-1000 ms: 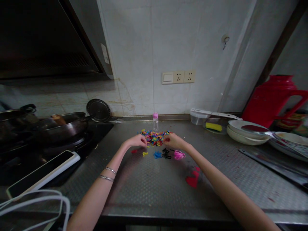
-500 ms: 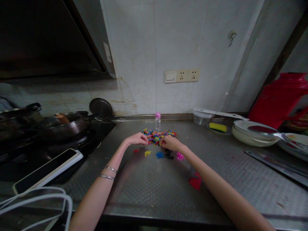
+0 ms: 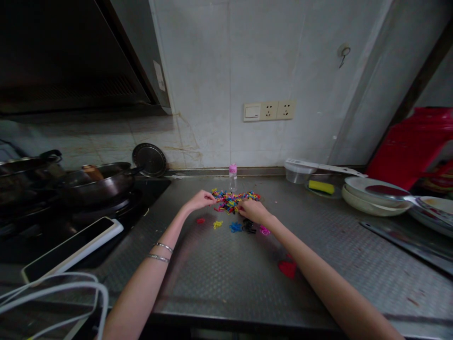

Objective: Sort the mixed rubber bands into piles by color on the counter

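A heap of small, thin loops in mixed colours, like rubber bands, lies on the metal counter. At the heap's left edge, my left hand has its fingertips pinched together; whatever is between them is too small to name. My right hand reaches into the heap's right side with curled fingers, their tips partly hidden. In front of the heap are separate small piles: red bands, yellow bands, blue bands, black bands and pink bands.
Behind the heap stands a small clear bottle with a pink cap. A red item lies beside my right forearm. To the left are a pan on the stove and a white-edged device; to the right, stacked bowls and a yellow sponge.
My left hand has shifted slightly up and left, away from the front of the heap. My right hand stays nearly in place, fingers still curled at the heap.
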Demonstrator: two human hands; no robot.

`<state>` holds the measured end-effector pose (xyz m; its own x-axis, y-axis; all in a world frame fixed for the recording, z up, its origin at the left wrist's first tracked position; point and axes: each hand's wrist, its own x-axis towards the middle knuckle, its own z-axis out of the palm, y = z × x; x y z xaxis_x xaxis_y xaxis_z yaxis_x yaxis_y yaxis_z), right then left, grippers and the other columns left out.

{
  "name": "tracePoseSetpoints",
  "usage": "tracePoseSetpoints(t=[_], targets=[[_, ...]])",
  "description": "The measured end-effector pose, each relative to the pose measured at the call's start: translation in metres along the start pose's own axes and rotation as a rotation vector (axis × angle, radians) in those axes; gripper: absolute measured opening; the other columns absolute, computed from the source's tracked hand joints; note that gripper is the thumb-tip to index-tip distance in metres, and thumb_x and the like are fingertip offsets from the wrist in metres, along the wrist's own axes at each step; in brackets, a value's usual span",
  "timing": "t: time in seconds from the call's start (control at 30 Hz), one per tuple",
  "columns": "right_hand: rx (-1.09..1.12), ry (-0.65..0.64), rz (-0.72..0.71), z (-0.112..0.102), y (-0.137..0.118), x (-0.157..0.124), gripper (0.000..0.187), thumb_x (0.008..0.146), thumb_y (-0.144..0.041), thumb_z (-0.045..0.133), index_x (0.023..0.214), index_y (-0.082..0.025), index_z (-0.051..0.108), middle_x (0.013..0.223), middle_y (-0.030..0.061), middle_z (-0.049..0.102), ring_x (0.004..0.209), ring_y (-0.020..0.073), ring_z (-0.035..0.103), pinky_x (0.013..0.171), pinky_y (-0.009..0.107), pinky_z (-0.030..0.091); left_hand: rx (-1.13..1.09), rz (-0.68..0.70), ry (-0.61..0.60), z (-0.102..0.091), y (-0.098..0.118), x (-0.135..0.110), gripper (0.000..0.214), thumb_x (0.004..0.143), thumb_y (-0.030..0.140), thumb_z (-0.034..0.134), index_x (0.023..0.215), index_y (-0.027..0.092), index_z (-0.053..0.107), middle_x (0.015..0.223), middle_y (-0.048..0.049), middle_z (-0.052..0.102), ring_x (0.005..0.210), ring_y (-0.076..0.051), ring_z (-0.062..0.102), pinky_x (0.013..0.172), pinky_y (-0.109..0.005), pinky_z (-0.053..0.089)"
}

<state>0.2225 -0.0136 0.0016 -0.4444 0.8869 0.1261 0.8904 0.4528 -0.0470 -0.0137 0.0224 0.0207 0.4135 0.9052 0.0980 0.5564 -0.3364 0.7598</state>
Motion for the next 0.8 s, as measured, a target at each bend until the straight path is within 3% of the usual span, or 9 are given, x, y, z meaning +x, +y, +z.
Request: tracePoseSetpoints(t=[0.27, 0.57, 0.8], targets=[[0.029, 0.072, -0.017, -0.001, 0.002, -0.001, 0.021, 0.083, -0.028, 0.041, 0.087, -0.019, 0.059, 0.103, 0.0062, 0.055, 0.083, 0.0137, 0.056, 0.062, 0.018, 0.037, 0.011, 0.02, 0.016, 0.001, -0.003, 0.002, 0.03, 0.065, 0.036, 0.059, 0.071, 0.008, 0.067, 0.053, -0.0003, 0.055, 0.048, -0.008, 0.041, 0.048, -0.02, 0.028], [0.264, 0.179, 0.058, 0.003, 0.018, 0.002, 0.02, 0.077, -0.027, 0.046, 0.077, -0.019, 0.064, 0.074, 0.0018, 0.064, 0.065, 0.011, 0.054, 0.052, 0.018, 0.03, 0.016, 0.038, 0.04, 0.005, -0.01, 0.003, 0.024, 0.066, 0.03, 0.058, 0.072, 0.009, 0.067, 0.059, -0.0026, 0.06, 0.053, -0.009, 0.046, 0.052, -0.021, 0.033], [0.376, 0.22, -0.127, 0.004, -0.015, 0.001, 0.017, 0.074, -0.018, 0.047, 0.074, -0.015, 0.064, 0.068, 0.0025, 0.064, 0.062, 0.0099, 0.054, 0.056, 0.017, 0.033, 0.009, 0.054, 0.029, 0.013, -0.02, 0.011, 0.022, 0.065, 0.027, 0.058, 0.073, 0.008, 0.067, 0.068, -0.0057, 0.064, 0.06, -0.012, 0.053, 0.058, -0.023, 0.038]])
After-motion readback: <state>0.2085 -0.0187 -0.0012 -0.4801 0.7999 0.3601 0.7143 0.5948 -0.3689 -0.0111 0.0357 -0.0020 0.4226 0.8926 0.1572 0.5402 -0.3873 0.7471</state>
